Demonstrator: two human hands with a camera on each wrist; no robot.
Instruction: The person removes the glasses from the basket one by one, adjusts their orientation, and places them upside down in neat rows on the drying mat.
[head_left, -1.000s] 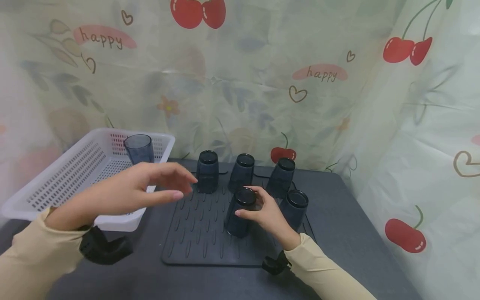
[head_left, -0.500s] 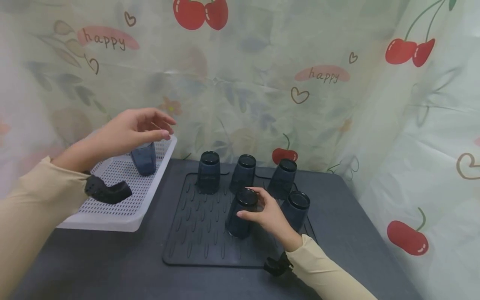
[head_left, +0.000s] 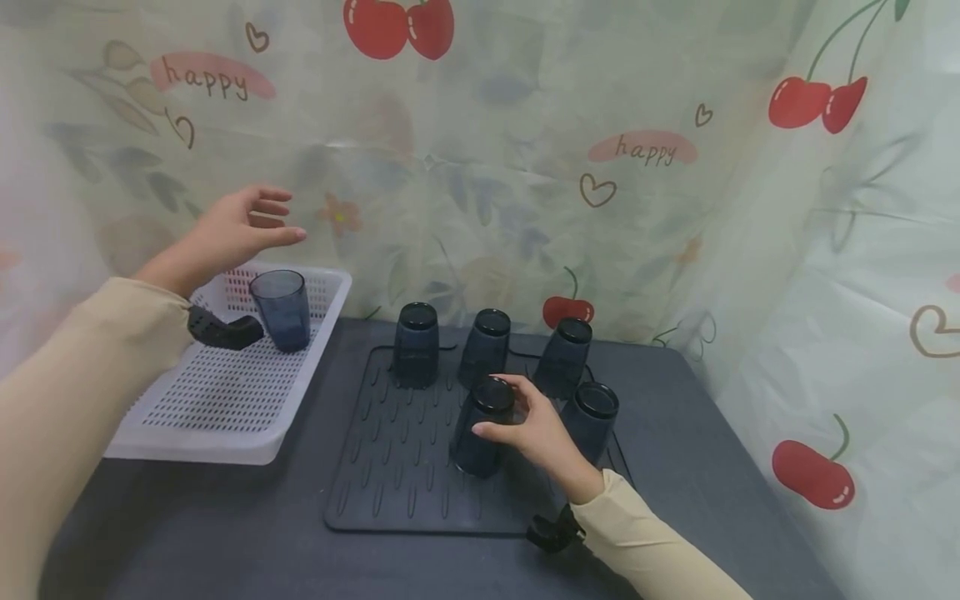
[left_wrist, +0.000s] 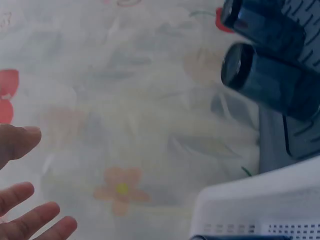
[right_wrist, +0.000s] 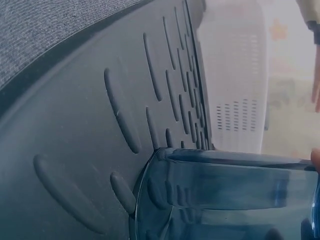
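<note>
My left hand (head_left: 236, 225) hovers over the far part of the white plastic basket (head_left: 210, 450), its fingers relaxed and holding nothing. Below and right of it, a blue-grey glass (head_left: 285, 312) stands mouth up inside the basket. My right hand (head_left: 543, 437) holds another glass (head_left: 474, 446) between thumb and fingers; this one is upside down on the dark ridged drying mat (head_left: 390, 504). In the right wrist view the rim of the held glass (right_wrist: 225, 190) meets the mat. Left wrist view: spread fingers (left_wrist: 30, 220) with a gap to the thumb.
Several more upturned glasses share the mat: a back left one (head_left: 416, 354), a back middle one (head_left: 486, 350), a back right one (head_left: 564, 358) and one beside my right hand (head_left: 592, 427). A printed curtain (head_left: 480, 167) closes off the back and sides of the dark table (head_left: 225, 533).
My left hand has risen and moved left and away, from beside the mat to over the basket, uncovering the glass in there. The right hand and its glass stay put.
</note>
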